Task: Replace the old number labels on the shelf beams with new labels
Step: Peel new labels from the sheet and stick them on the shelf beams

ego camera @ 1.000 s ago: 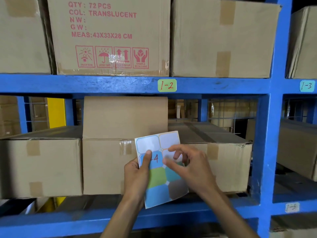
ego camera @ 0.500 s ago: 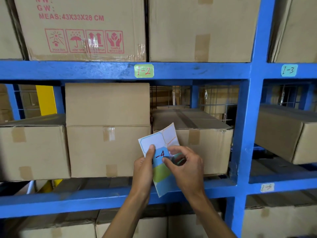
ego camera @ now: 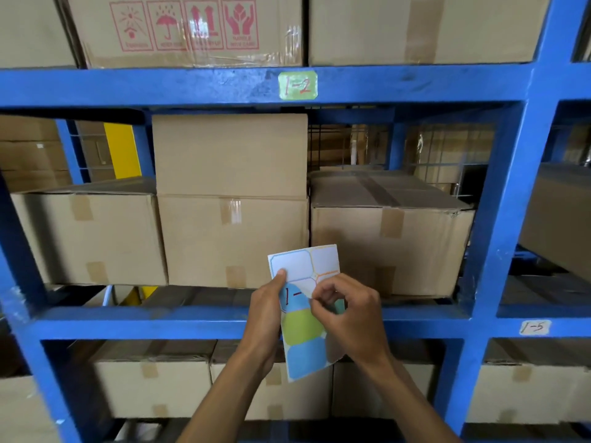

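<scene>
A sticker sheet with blue, green and blank label cells is held in front of the lower blue shelf beam. My left hand grips its left edge, thumb on the sheet. My right hand pinches the edge of a blue label marked "1-" in red on the sheet. A green label "1-2" sticks on the upper beam. A white label "1-5" sits on the lower right beam.
Cardboard boxes fill the shelves above, behind and below my hands. A blue upright post stands to the right. A yellow column shows behind the left boxes.
The view has tilted down, so the shelf and labels sit higher in frame. My right fingers have closed over the "4" of the blue label, pinching its edge.
</scene>
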Tool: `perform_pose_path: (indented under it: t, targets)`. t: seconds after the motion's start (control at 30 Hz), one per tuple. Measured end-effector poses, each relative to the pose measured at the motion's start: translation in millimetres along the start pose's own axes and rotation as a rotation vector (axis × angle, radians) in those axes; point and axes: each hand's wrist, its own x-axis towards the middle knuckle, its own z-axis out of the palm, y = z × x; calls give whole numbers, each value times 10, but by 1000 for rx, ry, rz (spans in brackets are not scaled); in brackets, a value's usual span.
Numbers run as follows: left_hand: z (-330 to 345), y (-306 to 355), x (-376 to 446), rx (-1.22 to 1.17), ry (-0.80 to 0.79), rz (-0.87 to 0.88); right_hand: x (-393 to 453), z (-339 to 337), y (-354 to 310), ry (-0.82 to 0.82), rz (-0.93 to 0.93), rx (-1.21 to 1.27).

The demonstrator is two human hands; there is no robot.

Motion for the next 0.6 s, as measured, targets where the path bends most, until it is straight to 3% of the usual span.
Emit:
perform_pose_path:
  t: [0.13,0.23,0.4,0.6]
  targets:
    - [-294,16,81,-51,-14,-97,-89,179,-25,-100,-53,61]
    - [-571,34,168,-28,-54,-125,-153,329,-97,-147,85,207]
    - [-1113,-145,332,237,-23,-12,-241,639,-142,17,421,470]
    - [-1718,-500,395,336,-20,-33,-468,958,54,105,660,390]
